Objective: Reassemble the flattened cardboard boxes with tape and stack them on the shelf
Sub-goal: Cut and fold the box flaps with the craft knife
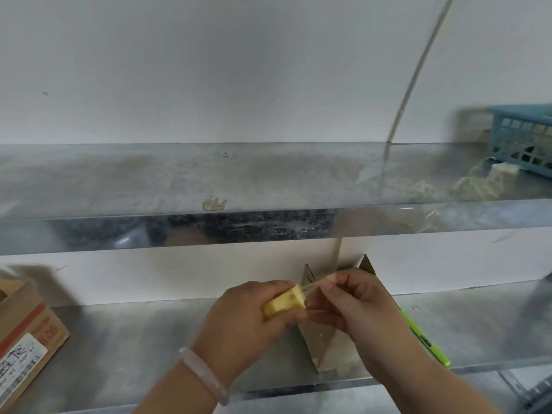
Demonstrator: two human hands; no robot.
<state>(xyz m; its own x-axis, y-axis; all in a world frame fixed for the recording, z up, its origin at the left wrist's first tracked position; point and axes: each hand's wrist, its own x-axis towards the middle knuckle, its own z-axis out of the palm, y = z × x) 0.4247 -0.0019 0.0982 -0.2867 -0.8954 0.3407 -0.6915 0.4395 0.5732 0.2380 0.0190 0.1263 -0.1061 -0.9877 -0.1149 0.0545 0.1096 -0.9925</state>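
My left hand (248,318) grips a small yellowish roll of clear tape (283,303) above the lower metal shelf (143,348). My right hand (349,300) pinches the free end of the tape, and a short clear strip is stretched between the two hands. Behind and under my hands stands a small brown cardboard box (325,345) with its flaps up, partly hidden by my fingers. A second cardboard box (27,339) with a red band and a white label lies at the left edge of the same shelf.
An upper metal shelf (209,180) spans the view, with scraps of used tape (213,203) on it and a blue plastic basket (519,138) at its far right. A green pen-like tool (424,339) lies on the lower shelf right of the small box. A white wall is behind.
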